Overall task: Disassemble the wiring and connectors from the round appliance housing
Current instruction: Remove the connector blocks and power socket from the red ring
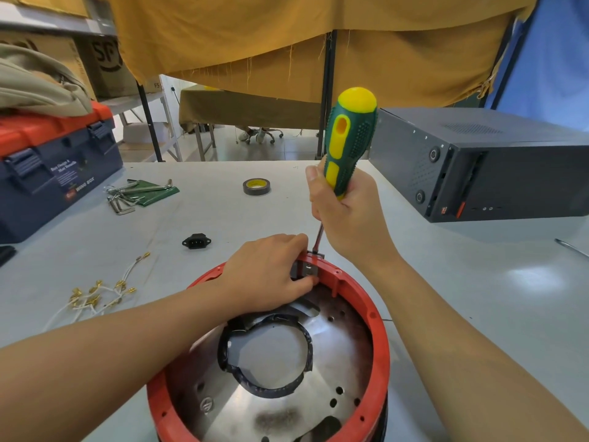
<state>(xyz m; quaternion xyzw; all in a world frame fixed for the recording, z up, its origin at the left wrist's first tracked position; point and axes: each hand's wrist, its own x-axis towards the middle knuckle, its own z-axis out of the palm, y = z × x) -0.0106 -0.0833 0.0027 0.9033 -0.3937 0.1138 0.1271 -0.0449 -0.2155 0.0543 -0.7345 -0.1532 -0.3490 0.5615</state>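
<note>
The round appliance housing (379, 339) has a red rim and a shiny metal inside with a black ring round its centre hole. It stands on the grey table in front of me. At the far rim sits a small metal bracket (308, 270). My left hand (267, 275) pinches that bracket at the rim. My right hand (347, 215) grips a green and yellow screwdriver (349, 135), held nearly upright, with its tip down at the bracket. White wires with brass connectors (95, 295) lie loose on the table to the left. A black power socket (196, 241) lies beyond the housing.
A blue and red toolbox (54, 167) stands at the far left, with hex keys (140, 193) beside it. A roll of tape (256, 186) lies mid-table. A dark metal case (484, 164) fills the right side. A thin metal tool (572, 248) lies at the right edge.
</note>
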